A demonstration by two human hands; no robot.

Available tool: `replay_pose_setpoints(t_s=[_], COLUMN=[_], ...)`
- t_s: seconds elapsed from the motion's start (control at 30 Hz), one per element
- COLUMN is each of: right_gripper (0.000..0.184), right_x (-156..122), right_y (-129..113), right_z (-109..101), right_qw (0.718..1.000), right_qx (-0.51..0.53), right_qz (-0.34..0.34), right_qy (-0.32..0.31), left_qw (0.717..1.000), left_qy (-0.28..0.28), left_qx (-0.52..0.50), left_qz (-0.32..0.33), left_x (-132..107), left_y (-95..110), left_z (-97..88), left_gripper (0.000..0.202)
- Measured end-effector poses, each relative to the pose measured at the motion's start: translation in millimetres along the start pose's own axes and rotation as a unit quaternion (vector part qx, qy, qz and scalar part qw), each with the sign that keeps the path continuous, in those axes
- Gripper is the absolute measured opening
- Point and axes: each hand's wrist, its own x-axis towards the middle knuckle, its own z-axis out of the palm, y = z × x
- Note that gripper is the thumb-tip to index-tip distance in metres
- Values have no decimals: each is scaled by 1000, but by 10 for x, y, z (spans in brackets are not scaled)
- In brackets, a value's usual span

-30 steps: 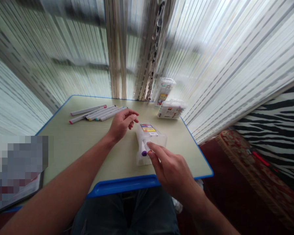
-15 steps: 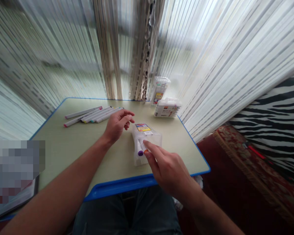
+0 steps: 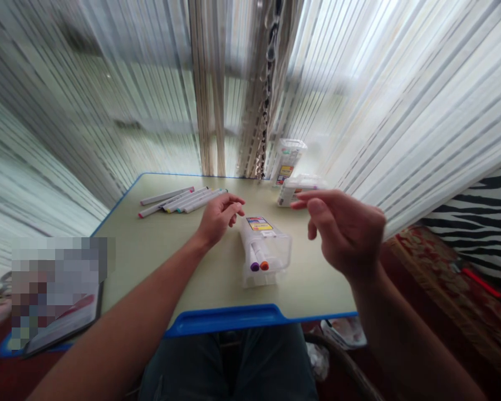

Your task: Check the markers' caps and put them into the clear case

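Since the right hand [image 3: 344, 231] has come up off the clear marker case [image 3: 275, 250], nothing touches the case's near, open end now. Half a sec ago its fingertips were on the orange-capped marker [image 3: 264, 265]. That marker now lies in the case, touching the purple-capped marker [image 3: 254, 266], both caps pointing near. So the orange one looks seated and let go, and the case holds 2 pens.

Right hand hangs in the air, right of the case and well above the table [image 3: 150, 262], fingers loosely bent, thumb and forefinger apart w/ nothing between them.

Left hand [image 3: 219, 217] has barely shifted: rests on the table just left of the case's far end by the yellow label, fingers curled loose, gripping nothing. Can't tell if a fingertip touches the case.

Case lies flat at mid-table, lengthwise near to far.

Far left: row of loose markers [image 3: 179, 199], untouched, well apart from both hands. Far right by the curtain [image 3: 379, 111]: 1 upright marker pack [image 3: 290, 161] and 1 flat pack [image 3: 290, 192], partly hidden behind the right fingers.
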Motion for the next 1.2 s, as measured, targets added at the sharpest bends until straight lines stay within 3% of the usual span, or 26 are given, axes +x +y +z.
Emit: replay_pose_setpoints(t_s=[0.1, 0.17, 0.27, 0.33, 0.47, 0.67, 0.97, 1.2], right_gripper=[27, 32, 32, 25, 14, 16, 16, 22], right_x=[356, 467, 429, 325, 143, 100, 97, 98], right_y=[477, 790, 1129, 1247, 1303, 1312, 1383, 1368], right_z=[365, 664, 1026, 1149, 1141, 1036, 1030, 1017], right_qw=[983, 966, 975, 981, 986, 988, 987, 988], right_qx=[123, 140, 69, 46, 11, -15, -21, -3], right_qz=[100, 156, 153, 141, 98, 56, 37, 55], right_qy=[-93, -147, -145, -126, -132, -143, -157, -147], left_qw=[996, 981, 934, 902, 842, 805, 787, 821], left_qy=[17, 40, 87, 122, 149, 124, 96, 86], left_qx=[77, 178, 329, 397, 508, 579, 609, 561], left_qz=[32, 67, 105, 119, 103, 18, -6, 61], left_x=[4, 14, 53, 96, 182, 210, 178, 177], left_y=[-23, -28, -25, -31, -86, -143, -121, -112], left_z=[-19, -51, -147, -243, -446, -577, -537, -377], left_gripper=[22, 19, 15, 16, 22, 31, 28, 35])
